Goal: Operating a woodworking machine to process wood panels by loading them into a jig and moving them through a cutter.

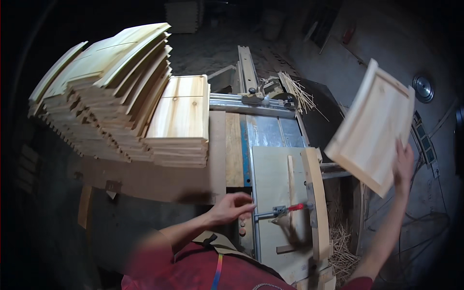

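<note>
Panel [372, 128] was raised in your right hand [402, 166], grip closed on its edge | left hand [234, 207] open near clamp [285, 209] | stacked boards [121, 92] waited on surface [145, 179]

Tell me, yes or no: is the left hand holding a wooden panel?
No: the left hand hovers empty over the bench, while the right hand lifts the framed wooden panel.

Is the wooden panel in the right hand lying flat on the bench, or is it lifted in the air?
Lifted. The right hand grips the wooden panel by its lower corner, tilted, away from the saw bench.
</note>
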`<state>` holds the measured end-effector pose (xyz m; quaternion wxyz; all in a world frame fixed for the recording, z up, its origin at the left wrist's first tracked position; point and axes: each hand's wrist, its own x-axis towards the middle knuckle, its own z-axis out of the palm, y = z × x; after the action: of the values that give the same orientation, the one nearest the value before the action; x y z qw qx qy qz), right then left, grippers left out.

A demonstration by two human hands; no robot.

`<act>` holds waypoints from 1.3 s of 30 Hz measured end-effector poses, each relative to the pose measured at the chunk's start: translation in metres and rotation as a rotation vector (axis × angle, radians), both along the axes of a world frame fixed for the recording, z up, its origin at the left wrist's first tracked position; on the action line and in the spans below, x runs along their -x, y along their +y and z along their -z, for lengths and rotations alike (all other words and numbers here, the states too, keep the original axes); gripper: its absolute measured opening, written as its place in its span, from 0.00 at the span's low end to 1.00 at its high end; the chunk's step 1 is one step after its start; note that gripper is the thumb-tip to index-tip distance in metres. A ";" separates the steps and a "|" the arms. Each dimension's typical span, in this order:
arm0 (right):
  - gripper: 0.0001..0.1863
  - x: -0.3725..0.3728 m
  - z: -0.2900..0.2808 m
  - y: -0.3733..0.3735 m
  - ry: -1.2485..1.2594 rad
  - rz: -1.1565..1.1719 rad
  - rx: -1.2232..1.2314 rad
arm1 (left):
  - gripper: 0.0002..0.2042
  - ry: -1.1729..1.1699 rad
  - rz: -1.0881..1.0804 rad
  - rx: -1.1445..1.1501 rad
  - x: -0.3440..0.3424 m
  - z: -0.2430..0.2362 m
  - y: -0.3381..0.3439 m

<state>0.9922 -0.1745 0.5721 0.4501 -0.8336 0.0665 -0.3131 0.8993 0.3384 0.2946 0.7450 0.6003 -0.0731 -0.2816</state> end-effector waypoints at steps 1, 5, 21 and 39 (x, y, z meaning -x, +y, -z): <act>0.19 -0.014 0.003 0.031 0.025 -0.029 -0.035 | 0.21 -0.050 -0.026 0.064 0.001 -0.007 -0.002; 0.18 -0.057 0.069 0.200 -0.002 -0.203 -0.129 | 0.22 -0.195 -0.300 0.449 -0.009 -0.055 0.012; 0.21 -0.218 0.233 0.528 0.399 -0.683 -0.062 | 0.28 0.045 -0.824 -0.247 -0.081 -0.043 0.221; 0.29 0.537 0.308 0.284 0.523 0.324 -0.266 | 0.21 -1.630 1.120 0.079 0.145 -0.098 -0.548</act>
<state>0.4554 0.1095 0.2637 0.4671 -0.7982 0.3516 -0.1448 0.7544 -0.2091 0.3925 0.2456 0.4641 -0.8461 -0.0913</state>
